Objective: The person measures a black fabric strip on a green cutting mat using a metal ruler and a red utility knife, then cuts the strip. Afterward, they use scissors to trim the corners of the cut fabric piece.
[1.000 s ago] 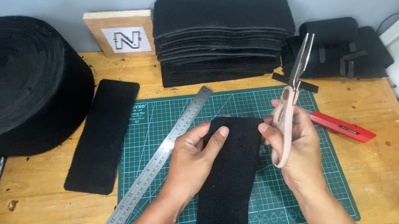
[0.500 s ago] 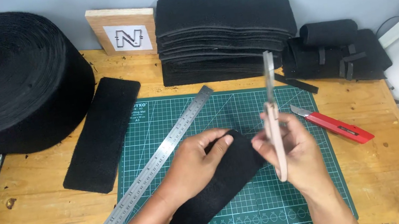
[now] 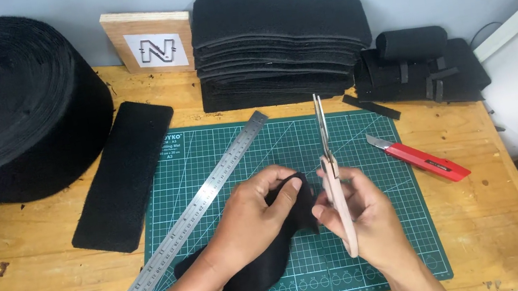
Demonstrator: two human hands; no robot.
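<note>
Our left hand (image 3: 252,212) sits at lower centre of the frame, fingers curled in a pinch; our right hand (image 3: 360,216) beside it is closed, thumb forward.

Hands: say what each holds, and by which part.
Left hand pinches the black strip at its upper end; right hand grips the scissors by the handles.

left hand (image 3: 252,212) grips black fabric strip (image 3: 251,268); right hand (image 3: 360,216) holds scissors (image 3: 333,175) upright.
</note>
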